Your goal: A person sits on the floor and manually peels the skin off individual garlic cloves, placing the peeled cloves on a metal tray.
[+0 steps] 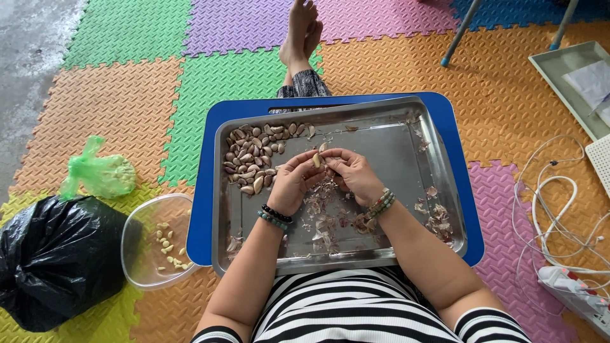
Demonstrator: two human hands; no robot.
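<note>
Garlic clove (316, 160) pinched between both hands over middle of steel tray (406, 159). Left hand (293, 183) curled narrow round clove from left; right hand (353, 174) touching it from right, fingertips closed on its skin. Beaded bracelets on both wrists. Pile of unpeeled cloves (253, 159) in tray's far left corner, just beside hands. Papery peels (324, 222) scattered under hands and along tray's right side. Tray resting on blue surface (198, 209) across lap. Clear tub (143, 254) holding few peeled cloves (169, 244) on foam floor mat, just left of surface. Black bag (57, 260) at far left, knotted green bag (100, 173) behind it. White cables (553, 209) at right.
</note>
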